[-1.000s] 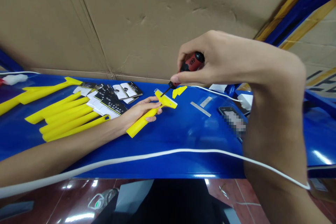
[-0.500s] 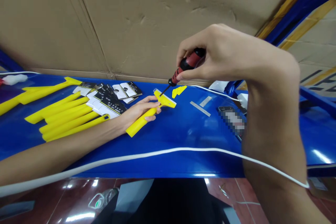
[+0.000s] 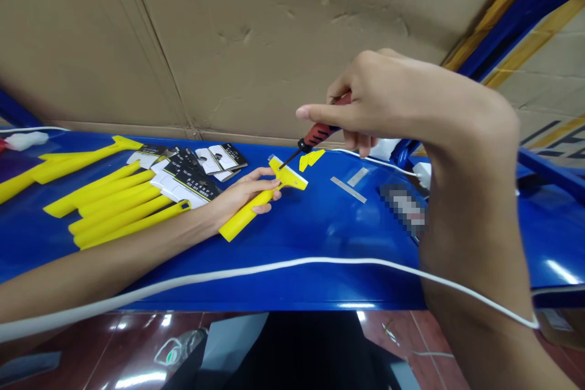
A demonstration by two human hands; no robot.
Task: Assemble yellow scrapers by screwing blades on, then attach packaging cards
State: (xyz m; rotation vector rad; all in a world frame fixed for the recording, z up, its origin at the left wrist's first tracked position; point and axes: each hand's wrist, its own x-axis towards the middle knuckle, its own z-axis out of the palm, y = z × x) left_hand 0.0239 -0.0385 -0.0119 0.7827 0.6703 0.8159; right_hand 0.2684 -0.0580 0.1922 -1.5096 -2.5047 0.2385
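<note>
The left hand point(image 3: 231, 200) has its fingers wrapped around the neck of a yellow scraper point(image 3: 243, 218) over the blue table point(image 3: 301, 237). The right hand's point(image 3: 377, 97) fingers curl round a red screwdriver point(image 3: 319, 134), thumb stretched forward, its tip at the scraper's head. Yellow pieces point(image 3: 311, 160) lie just beyond, strips point(image 3: 348, 189) rightward, cards point(image 3: 194, 180) and other scrapers point(image 3: 114, 202) leftward.

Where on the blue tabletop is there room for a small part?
The glossy blue tabletop is bare between the yellow T-headed tool in the left hand and the dark rectangular phone, nearer than the flat grey strips. It is crowded at left, where long yellow handles lie against black-and-white cards. A white cable crosses the near side.
</note>
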